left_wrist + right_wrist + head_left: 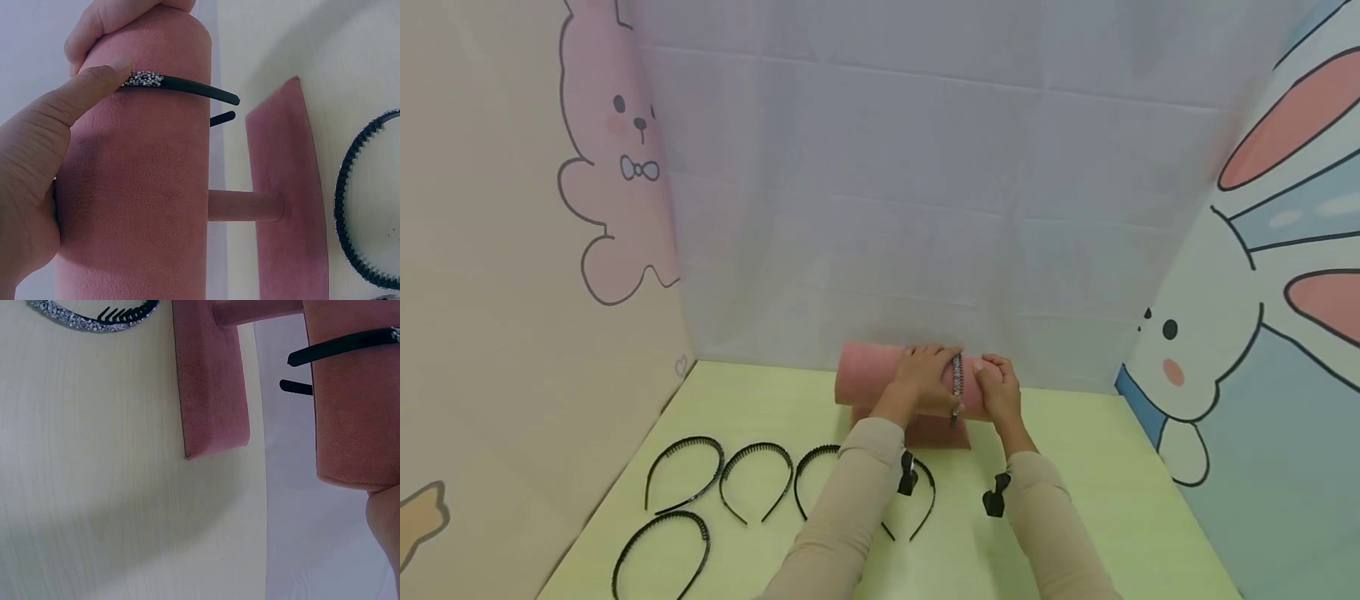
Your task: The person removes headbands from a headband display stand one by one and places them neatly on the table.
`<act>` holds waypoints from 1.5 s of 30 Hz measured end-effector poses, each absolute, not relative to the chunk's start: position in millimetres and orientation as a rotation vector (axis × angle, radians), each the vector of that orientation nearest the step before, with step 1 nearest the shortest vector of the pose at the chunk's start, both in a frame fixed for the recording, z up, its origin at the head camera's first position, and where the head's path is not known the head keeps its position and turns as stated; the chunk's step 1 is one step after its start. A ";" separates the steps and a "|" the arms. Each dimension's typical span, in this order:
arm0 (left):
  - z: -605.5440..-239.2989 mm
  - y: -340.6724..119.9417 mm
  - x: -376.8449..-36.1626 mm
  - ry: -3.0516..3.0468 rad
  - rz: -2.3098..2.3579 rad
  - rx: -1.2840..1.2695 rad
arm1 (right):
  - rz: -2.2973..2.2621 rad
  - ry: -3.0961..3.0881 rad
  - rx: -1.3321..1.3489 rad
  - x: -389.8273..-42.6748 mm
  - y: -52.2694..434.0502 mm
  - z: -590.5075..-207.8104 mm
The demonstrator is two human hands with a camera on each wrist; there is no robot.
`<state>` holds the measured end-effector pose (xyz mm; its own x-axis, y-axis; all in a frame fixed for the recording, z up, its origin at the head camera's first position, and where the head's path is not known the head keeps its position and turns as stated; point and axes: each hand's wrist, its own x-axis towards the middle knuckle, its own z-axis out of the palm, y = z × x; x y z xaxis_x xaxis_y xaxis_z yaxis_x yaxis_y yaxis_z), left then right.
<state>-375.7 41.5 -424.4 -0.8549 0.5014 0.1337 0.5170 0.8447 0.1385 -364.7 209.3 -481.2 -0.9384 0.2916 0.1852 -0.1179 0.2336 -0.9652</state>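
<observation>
Seating a jewelled headband on the pink roll stand.

Head view, centre: my left hand and right hand press the jewelled headband onto the pink roll stand; black headbands lie lower left on the surface. Left wrist view: my thumb lies straight on the stones, upper left. Right wrist view: the band's black tips show upper right; the hand's grip I cannot tell. I judge the next move needs both tips pushed down evenly. No writing is readable.

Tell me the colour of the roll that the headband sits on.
Pink roll, felt-like; the left wrist view shows it best.
</observation>
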 end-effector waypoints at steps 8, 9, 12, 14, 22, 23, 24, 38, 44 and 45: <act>-419.8 31.9 -376.6 -2.918 -0.315 -0.791 | 1.747 -2.186 -0.168 -367.7 210.0 -478.3; -419.4 30.1 -377.1 -2.915 -0.322 -0.785 | 1.750 -2.181 -0.164 -367.8 209.8 -477.7; -418.7 24.7 -378.3 -2.914 -0.363 -0.771 | 1.747 -2.173 -0.158 -367.6 209.3 -476.3; -419.0 21.0 -378.9 -2.913 -0.407 -0.763 | 1.752 -2.171 -0.159 -367.2 209.1 -475.8; -422.4 8.5 -379.5 -2.893 -0.509 -0.776 | 1.748 -2.163 -0.166 -366.5 210.4 -478.3; -422.8 6.9 -379.6 -2.891 -0.518 -0.774 | 1.749 -2.161 -0.165 -366.5 210.3 -478.6; -423.5 5.1 -379.8 -2.888 -0.523 -0.771 | 1.750 -2.159 -0.165 -366.5 210.1 -478.9; -430.0 -23.6 -381.3 -2.862 -0.541 -0.769 | 1.761 -2.161 -0.160 -366.3 208.9 -484.7; -430.7 -31.1 -380.0 -2.835 -0.549 -0.766 | 1.783 -2.145 -0.142 -365.9 208.5 -483.8; -431.0 -32.6 -380.0 -2.833 -0.538 -0.762 | 1.786 -2.148 -0.141 -365.7 208.6 -483.7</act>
<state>-380.0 -32.6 -431.0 -0.8578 0.4536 0.2419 0.5107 0.8057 0.3001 -365.7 208.6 -483.7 -0.9363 0.2905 0.1971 -0.1407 0.2039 -0.9688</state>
